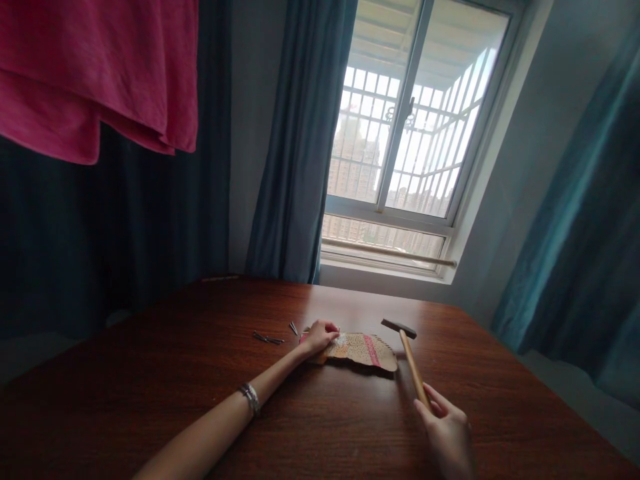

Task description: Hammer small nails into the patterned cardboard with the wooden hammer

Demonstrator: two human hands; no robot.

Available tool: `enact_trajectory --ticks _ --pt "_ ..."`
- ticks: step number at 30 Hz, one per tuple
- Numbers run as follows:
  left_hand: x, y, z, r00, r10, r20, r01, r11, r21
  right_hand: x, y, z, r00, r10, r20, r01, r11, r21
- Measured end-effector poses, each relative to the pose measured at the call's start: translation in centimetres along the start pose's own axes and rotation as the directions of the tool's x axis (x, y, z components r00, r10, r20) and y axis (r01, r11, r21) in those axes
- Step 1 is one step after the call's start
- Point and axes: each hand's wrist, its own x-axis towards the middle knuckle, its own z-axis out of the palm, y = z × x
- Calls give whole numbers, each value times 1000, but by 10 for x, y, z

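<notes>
My right hand is closed round the wooden handle of a hammer, whose dark head hangs just above the table, right of a piece of cardboard. That flat brown cardboard, dotted with small holes and crossed by a pink stripe, lies on the dark wooden table. My left hand rests on the cardboard's left end, fingers pinched together on something too small to name. A metal bracelet is on my left wrist.
Several loose nails lie on the table left of my left hand, with another nail close by. A window with blue curtains is behind the table. Pink cloth hangs at the upper left.
</notes>
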Motion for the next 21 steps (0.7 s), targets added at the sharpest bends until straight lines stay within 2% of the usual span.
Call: enact_trajectory --ticks 5,11,15,21 --pt "-4 6 -3 1000 -13 -12 13 1000 2 11 15 -13 999 37 38 -32 991 -128" --pt "-4 4 -3 1000 16 -12 -16 999 -48 12 16 -13 999 31 29 -22 968 -251" --pt "-3 2 -2 999 40 -7 -40 998 -49 11 17 -12 999 37 33 -26 958 -286" --pt "-5 6 -2 1000 7 -10 -8 999 -43 9 17 -11 997 34 64 -13 953 -303"
